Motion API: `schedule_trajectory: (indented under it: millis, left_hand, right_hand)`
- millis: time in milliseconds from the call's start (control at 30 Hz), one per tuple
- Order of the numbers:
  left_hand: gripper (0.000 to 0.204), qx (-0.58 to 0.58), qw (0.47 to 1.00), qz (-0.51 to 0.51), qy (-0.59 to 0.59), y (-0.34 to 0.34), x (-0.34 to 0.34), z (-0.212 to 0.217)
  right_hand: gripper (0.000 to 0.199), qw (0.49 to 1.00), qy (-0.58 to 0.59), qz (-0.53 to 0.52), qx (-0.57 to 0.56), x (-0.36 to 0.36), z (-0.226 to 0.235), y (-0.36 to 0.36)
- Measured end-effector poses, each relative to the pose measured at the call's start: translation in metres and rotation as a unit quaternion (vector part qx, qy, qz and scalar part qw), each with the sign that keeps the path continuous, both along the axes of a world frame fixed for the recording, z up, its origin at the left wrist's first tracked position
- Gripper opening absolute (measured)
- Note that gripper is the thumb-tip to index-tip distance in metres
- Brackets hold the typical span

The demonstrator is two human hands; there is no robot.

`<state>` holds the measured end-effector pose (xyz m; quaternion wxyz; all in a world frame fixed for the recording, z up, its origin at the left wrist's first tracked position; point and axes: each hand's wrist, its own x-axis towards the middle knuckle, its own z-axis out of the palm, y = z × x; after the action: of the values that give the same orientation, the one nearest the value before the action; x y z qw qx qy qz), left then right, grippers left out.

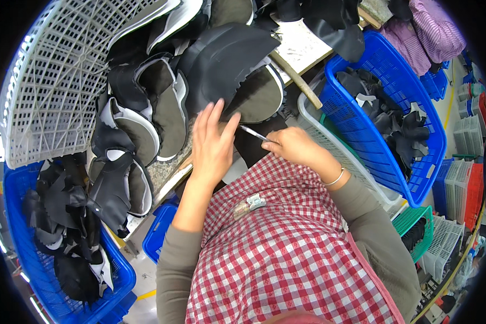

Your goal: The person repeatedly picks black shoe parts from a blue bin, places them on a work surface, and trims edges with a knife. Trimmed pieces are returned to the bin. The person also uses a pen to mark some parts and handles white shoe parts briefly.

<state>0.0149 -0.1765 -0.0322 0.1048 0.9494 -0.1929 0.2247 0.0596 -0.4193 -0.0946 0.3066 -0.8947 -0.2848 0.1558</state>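
Black shoe-upper piece (pixel 229 67) lies on top of the pile at the bench (pixel 164 173) edge, just ahead of the person, its dark curved face up w/ a grey-lined piece (pixel 262 97) under its right side. Left hand (pixel 211 146) rests flat against the near edge of that pile, fingers (pixel 213 116) straight and slightly spread, pointing up and away; it pinches nothing. Right hand (pixel 294 147) is closed in a pinch on a thin silver pen-like tool (pixel 252 133), tip aimed left toward the left hand's fingers; tip is near them, can't tell if it touches. Bracelet (pixel 336 178) on the right wrist. More black and grey-lined pieces (pixel 146 116) overlap across the bench to the left, some hanging past its edge. White plastic crate (pixel 54 86) leans at upper left. Blue basket (pixel 65 270) at lower left holds black scraps; another blue basket (pixel 394 102) at right holds more black pieces, w/ a white basket (pixel 335 148) just beside it. Person wears a red-and-white check apron (pixel 286 254) w/ a small clip (pixel 255 202) on the chest.
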Motion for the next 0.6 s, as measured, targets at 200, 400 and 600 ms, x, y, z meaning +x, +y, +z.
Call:
schedule_trajectory:
  millis: [200,400,600]
  left_hand:
    - [0.030,0.017,0.996,-0.016,-0.089,0.017,0.077,0.026]
    - [0.025,-0.152,0.983,0.049,-0.095,0.043,0.117,0.082]
    - [0.027,-0.089,0.992,0.082,-0.039,0.034,0.087,0.064]
  right_hand:
    - [0.054,0.993,0.087,-0.013,0.080,0.014,0.039,-0.010]
    - [0.040,0.990,-0.124,-0.058,0.036,0.056,0.032,0.033]
    - [0.031,0.978,-0.207,0.002,-0.017,0.112,0.036,0.117]
